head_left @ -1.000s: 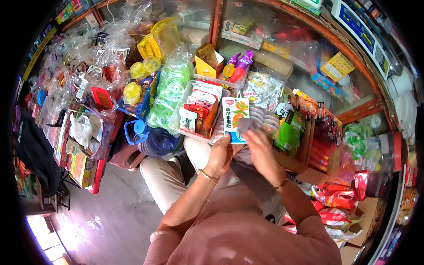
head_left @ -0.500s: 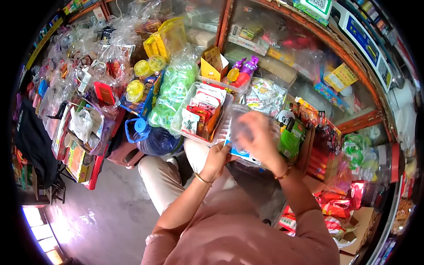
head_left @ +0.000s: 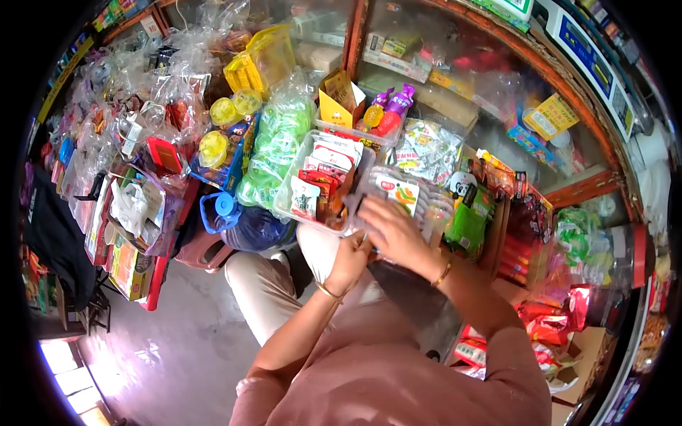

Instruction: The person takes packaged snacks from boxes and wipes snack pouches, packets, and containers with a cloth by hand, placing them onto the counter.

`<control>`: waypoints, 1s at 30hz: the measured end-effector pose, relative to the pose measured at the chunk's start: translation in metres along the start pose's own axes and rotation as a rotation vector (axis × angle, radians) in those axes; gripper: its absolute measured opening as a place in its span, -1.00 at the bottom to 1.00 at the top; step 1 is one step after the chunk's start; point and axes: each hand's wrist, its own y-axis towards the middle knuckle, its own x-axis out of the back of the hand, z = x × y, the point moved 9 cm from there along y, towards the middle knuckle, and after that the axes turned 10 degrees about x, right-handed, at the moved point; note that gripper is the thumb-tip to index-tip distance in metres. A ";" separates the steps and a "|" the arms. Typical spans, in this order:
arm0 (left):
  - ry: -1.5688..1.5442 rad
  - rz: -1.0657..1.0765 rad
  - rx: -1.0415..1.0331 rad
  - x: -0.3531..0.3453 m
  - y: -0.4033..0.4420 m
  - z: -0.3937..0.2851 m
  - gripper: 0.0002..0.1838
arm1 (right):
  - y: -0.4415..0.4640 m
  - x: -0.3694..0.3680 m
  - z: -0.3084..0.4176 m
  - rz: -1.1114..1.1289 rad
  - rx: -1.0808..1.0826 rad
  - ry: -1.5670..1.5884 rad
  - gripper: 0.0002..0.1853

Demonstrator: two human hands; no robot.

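Observation:
My left hand (head_left: 349, 263) is closed at the lower edge of the white-and-blue packet (head_left: 398, 190), which shows a vegetable picture on its upper part. Across the packet's lower part lies my right hand (head_left: 398, 231), with a dark grey cloth (head_left: 353, 207) pressed under its fingertips. The packet rests over a clear container of wrapped rolls (head_left: 435, 206). Just left is a clear plastic tub (head_left: 290, 186) holding red and white packets (head_left: 328, 174). The packet's lower half is hidden behind my hands.
Green plastic bottles (head_left: 273, 156) in a bag stand left of the tub, above a blue water jug (head_left: 259, 234). A green panda packet (head_left: 470, 216) and a cardboard box (head_left: 497, 245) are at the right. Bagged goods (head_left: 170, 85) fill the upper left, before a glass cabinet (head_left: 455, 64).
My right hand with the cloth has moved from the packet's middle to its lower left. The packet's upper part, covered half a second ago, shows again.

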 end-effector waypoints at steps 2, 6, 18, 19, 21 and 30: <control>-0.012 0.033 -0.066 -0.008 -0.001 -0.013 -0.81 | 0.008 0.010 -0.025 -0.051 -0.043 -0.053 -0.66; 0.033 0.020 -0.075 -0.002 -0.004 -0.020 -0.81 | 0.023 0.014 -0.043 -0.152 -0.123 -0.090 -0.66; 0.216 -0.055 -0.139 0.002 -0.022 -0.038 -0.79 | 0.015 0.007 -0.018 -0.092 -0.114 -0.191 -0.64; 0.209 -0.057 -0.143 0.007 -0.019 -0.034 -0.79 | 0.008 0.000 -0.005 -0.050 -0.082 -0.115 -0.64; 0.233 -0.024 -0.165 0.005 -0.019 -0.031 -0.81 | 0.000 -0.006 0.004 0.006 -0.020 -0.083 -0.62; 0.467 0.078 -0.252 0.016 -0.080 -0.054 -0.72 | -0.046 0.022 -0.117 -0.876 -0.997 1.012 -0.57</control>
